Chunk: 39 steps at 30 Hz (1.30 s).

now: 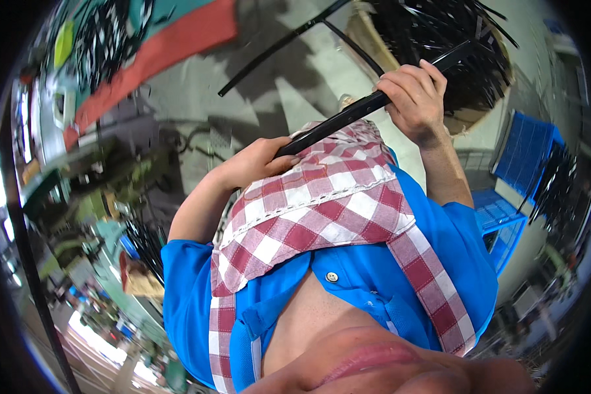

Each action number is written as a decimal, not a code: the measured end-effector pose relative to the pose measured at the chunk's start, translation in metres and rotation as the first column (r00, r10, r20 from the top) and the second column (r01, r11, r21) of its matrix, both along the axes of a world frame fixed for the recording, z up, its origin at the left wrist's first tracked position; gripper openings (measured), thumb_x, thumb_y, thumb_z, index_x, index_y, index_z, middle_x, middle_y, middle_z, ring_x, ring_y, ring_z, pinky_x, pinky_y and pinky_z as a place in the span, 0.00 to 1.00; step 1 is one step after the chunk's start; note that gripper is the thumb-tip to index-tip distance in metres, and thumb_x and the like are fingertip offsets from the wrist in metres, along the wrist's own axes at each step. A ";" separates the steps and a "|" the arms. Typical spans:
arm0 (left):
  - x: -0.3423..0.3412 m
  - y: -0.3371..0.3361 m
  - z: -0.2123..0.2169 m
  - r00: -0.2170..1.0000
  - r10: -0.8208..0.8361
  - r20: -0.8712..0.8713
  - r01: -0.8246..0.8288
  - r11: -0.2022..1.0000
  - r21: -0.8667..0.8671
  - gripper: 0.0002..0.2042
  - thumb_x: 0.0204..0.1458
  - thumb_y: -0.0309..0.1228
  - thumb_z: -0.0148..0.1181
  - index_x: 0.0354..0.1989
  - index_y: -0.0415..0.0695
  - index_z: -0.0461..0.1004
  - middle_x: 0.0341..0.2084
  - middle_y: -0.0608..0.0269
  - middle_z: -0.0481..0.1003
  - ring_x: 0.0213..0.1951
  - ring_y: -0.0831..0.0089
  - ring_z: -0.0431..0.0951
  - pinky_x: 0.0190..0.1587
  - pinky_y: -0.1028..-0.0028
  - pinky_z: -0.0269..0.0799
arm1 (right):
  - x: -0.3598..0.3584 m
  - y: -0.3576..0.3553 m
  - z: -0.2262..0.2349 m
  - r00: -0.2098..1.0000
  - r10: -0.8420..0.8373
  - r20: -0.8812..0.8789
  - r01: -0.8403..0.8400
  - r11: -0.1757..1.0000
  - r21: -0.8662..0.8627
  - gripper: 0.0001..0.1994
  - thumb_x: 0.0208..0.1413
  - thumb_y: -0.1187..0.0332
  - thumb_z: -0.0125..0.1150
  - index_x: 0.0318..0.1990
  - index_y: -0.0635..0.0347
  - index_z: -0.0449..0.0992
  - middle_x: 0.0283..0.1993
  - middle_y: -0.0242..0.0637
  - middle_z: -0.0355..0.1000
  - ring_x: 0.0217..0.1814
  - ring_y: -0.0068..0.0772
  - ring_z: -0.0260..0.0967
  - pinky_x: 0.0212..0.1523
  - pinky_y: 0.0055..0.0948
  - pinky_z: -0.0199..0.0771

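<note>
A long, straight black bar [338, 125] with small holes slants in front of my body, rising from left to right. My left hand [262, 163] is closed round its lower left end, near the checked apron [308, 210]. Farther up, my right hand [414, 98] grips the bar, fingers wrapped over it. Beyond that hand, the bar's far end overlaps a cardboard box [361, 33] full of thin black strips [433, 26], so its tip is hard to make out. Its exact kind I cannot tell.
A thin black branching bar [276, 52] lies at the far middle. At far left, black strips [102, 39] lie beside a red band [157, 59]. A blue rack or seat [528, 154] stands at right, with more black strips nearby. Green machinery [52, 184] fills the left.
</note>
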State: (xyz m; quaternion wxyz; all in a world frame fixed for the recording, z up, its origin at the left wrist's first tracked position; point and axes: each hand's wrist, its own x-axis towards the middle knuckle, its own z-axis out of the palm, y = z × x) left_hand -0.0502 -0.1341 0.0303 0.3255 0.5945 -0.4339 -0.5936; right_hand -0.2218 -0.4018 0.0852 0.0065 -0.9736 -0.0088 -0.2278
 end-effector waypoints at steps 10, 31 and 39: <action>0.037 -0.063 -0.078 0.712 -0.187 0.677 0.346 0.932 -0.106 0.16 0.55 0.44 0.56 0.36 0.42 0.67 0.24 0.47 0.76 0.31 0.45 0.76 0.33 0.51 0.70 | -0.038 0.012 -0.046 0.681 -0.487 -0.547 0.490 0.858 -0.154 0.25 0.46 0.71 0.59 0.56 0.47 0.69 0.30 0.35 0.71 0.38 0.36 0.72 0.41 0.35 0.66; 0.042 -0.046 -0.092 0.678 0.225 0.700 0.136 0.897 -0.421 0.10 0.50 0.27 0.60 0.41 0.44 0.71 0.41 0.55 0.71 0.44 0.54 0.73 0.47 0.61 0.69 | -0.106 -0.089 -0.112 0.447 -0.740 -0.503 0.864 0.502 0.029 0.16 0.59 0.56 0.55 0.52 0.50 0.69 0.29 0.48 0.77 0.34 0.52 0.76 0.35 0.49 0.77; 0.011 -0.011 -0.085 0.768 0.175 0.616 -0.054 0.976 -0.210 0.10 0.49 0.26 0.61 0.41 0.42 0.72 0.41 0.52 0.71 0.44 0.50 0.72 0.47 0.59 0.69 | -0.102 -0.162 -0.227 0.114 -0.556 -0.824 0.939 0.331 -0.094 0.24 0.59 0.65 0.53 0.63 0.35 0.60 0.59 0.44 0.68 0.62 0.47 0.66 0.57 0.58 0.64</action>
